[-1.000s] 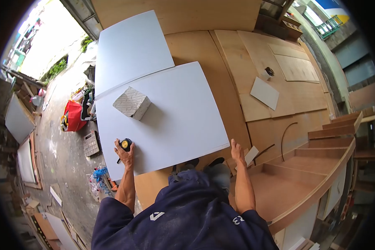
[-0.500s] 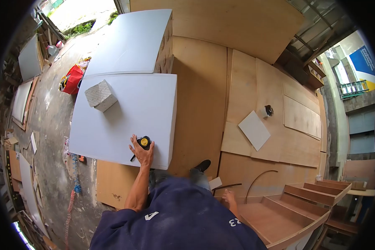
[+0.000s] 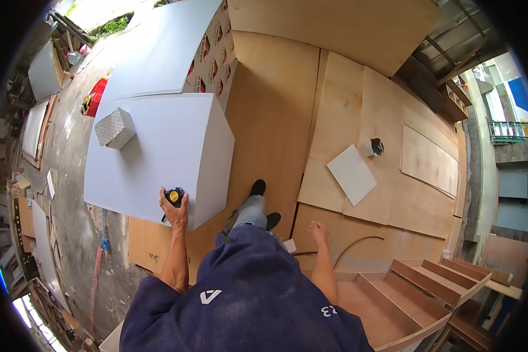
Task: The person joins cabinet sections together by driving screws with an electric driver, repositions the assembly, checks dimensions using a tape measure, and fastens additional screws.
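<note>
My left hand (image 3: 178,213) is closed around a black and yellow tape measure (image 3: 174,197), over the near edge of a white-topped box (image 3: 152,152). A thin dark stick (image 3: 163,218) pokes out beside that hand's palm; I cannot tell if it is gripped. Further back on the same white top sits a grey, block-shaped piece (image 3: 115,128) with a patterned surface. My right hand (image 3: 318,233) hangs over the plywood on the right, fingers curled in, with nothing visible in them.
Behind the box stands another white panel-topped piece (image 3: 158,53) with printed sides. Plywood sheets (image 3: 387,205) cover the floor at right, bearing a white square board (image 3: 352,175) and a small pot (image 3: 374,148). A partitioned wooden frame (image 3: 393,299) is near my right side. A red bag (image 3: 94,98) lies at left.
My body has turned and stepped, so the box now shows its right side. My left hand stays with the tape measure at the edge. My right hand has come forward and its fingers have curled.
</note>
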### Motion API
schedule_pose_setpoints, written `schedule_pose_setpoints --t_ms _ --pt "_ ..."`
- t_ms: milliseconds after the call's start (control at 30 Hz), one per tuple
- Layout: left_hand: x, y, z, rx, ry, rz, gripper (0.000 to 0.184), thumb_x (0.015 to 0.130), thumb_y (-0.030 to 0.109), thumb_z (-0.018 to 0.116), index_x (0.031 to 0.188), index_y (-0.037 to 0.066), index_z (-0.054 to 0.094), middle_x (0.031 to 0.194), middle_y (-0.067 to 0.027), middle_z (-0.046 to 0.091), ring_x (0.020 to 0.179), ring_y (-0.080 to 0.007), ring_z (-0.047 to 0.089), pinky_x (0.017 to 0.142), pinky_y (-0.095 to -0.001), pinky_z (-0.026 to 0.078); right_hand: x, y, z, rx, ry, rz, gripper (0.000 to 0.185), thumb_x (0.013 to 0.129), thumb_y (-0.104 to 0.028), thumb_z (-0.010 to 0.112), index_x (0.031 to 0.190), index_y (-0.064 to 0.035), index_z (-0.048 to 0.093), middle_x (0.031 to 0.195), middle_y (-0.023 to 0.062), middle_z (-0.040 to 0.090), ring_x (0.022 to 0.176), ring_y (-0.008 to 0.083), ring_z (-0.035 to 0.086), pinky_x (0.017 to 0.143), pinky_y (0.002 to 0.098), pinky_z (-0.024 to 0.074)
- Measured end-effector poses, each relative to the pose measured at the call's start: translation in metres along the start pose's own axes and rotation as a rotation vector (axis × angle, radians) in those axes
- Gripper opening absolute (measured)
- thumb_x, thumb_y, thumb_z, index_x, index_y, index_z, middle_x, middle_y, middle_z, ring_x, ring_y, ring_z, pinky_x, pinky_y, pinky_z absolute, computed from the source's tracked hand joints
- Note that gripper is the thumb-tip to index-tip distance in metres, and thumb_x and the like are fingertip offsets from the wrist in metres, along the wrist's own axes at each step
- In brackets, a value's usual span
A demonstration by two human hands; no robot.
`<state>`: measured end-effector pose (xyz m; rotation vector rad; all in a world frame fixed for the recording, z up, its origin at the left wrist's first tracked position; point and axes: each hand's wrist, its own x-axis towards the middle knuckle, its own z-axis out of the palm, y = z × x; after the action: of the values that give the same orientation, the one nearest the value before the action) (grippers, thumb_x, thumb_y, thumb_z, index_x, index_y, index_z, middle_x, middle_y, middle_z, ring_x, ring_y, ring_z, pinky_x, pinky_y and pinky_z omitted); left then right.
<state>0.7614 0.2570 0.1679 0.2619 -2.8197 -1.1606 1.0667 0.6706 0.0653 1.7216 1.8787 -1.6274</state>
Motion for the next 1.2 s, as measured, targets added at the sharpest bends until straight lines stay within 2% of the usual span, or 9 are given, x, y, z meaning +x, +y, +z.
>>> schedule_pose_setpoints --t_ms 167,400,567,700,800,900,1000,1133,1200 --pt "0.014 0.010 0.024 0.142 0.118 -0.015 0.090 0.081 0.048 0.076 0.149 0.007 0.032 0.150 -0.0158 0.041 0.140 -0.0365 0.034 0.122 -0.0506 0.007 0.013 -0.101 0.032 -0.306 -0.216 -0.156 0.034 0.096 -0.026 0.059 0.113 0.0005 0.070 0.096 0.0129 0.073 0.082 0.0184 0.072 0.072 0.0302 0.0537" --pt "0.091 0.070 0.100 0.188 0.228 -0.116 0.092 0.084 0.057 0.070 0.149 0.005 0.030 0.150 -0.0164 0.040 0.141 -0.0345 0.035 0.121 -0.0532 0.005 0.123 -0.105 -0.002 -0.288 -0.238 0.034 0.029 0.095 -0.022 0.059 0.107 0.0024 0.070 0.088 0.0103 0.071 0.076 0.0189 0.071 0.067 0.0304 0.0532" --pt "0.154 0.103 0.146 0.225 0.306 -0.279 0.103 0.082 0.069 0.063 0.150 0.001 0.026 0.154 -0.0171 0.034 0.144 -0.0349 0.032 0.121 -0.0544 0.005 0.194 -0.108 -0.060 0.037 -0.054 0.251 0.023 0.092 -0.015 0.060 0.093 0.0058 0.068 0.085 0.0153 0.070 0.065 0.0213 0.068 0.051 0.0285 0.0499" --pt "0.188 0.119 0.167 0.262 0.348 -0.323 0.103 0.081 0.070 0.062 0.150 0.002 0.026 0.152 -0.0168 0.037 0.143 -0.0351 0.033 0.121 -0.0541 0.006 0.220 -0.191 -0.052 0.335 0.105 0.199 0.021 0.093 -0.017 0.059 0.088 0.0027 0.067 0.083 0.0154 0.069 0.063 0.0204 0.067 0.050 0.0281 0.0485" --pt "0.197 0.122 0.170 0.289 0.353 -0.407 0.102 0.082 0.070 0.062 0.149 0.002 0.026 0.151 -0.0192 0.037 0.142 -0.0354 0.034 0.121 -0.0542 0.007 0.237 -0.244 -0.030 0.244 0.063 0.195 0.024 0.093 -0.019 0.058 0.084 0.0016 0.067 0.084 0.0132 0.070 0.066 0.0213 0.067 0.054 0.0312 0.0501" --pt "0.195 0.119 0.171 0.323 0.371 -0.464 0.102 0.081 0.069 0.063 0.149 0.003 0.026 0.149 -0.0219 0.039 0.137 -0.0394 0.038 0.119 -0.0550 0.014 0.256 -0.289 -0.009 -0.106 -0.088 0.023 0.027 0.092 -0.018 0.059 0.101 0.0045 0.070 0.088 0.0157 0.073 0.074 0.0225 0.071 0.062 0.0326 0.0538" --pt "0.194 0.141 0.170 0.263 0.357 -0.613 0.102 0.080 0.068 0.065 0.148 0.003 0.027 0.146 -0.0230 0.041 0.130 -0.0442 0.041 0.116 -0.0559 0.020 0.324 -0.286 0.000 -0.795 -0.317 -0.253 0.028 0.091 -0.020 0.059 0.101 0.0022 0.073 0.088 0.0147 0.074 0.079 0.0216 0.072 0.068 0.0342 0.0551" --pt "0.197 0.129 0.180 0.199 0.486 -0.541 0.104 0.079 0.069 0.066 0.148 0.003 0.026 0.143 -0.0241 0.043 0.125 -0.0466 0.043 0.113 -0.0555 0.023 0.384 -0.361 -0.007 -0.714 -0.413 -0.271 0.028 0.090 -0.020 0.059 0.100 0.0024 0.073 0.086 0.0148 0.073 0.077 0.0212 0.071 0.067 0.0338 0.0551" --pt "0.203 0.138 0.185 0.277 0.485 -0.731 0.106 0.079 0.069 0.066 0.149 0.003 0.023 0.143 -0.0247 0.043 0.125 -0.0463 0.043 0.114 -0.0542 0.021 0.413 -0.416 -0.010 -0.676 -0.461 -0.279 0.028 0.090 -0.020 0.059 0.099 0.0025 0.074 0.084 0.0149 0.073 0.076 0.0211 0.071 0.067 0.0336 0.0552"
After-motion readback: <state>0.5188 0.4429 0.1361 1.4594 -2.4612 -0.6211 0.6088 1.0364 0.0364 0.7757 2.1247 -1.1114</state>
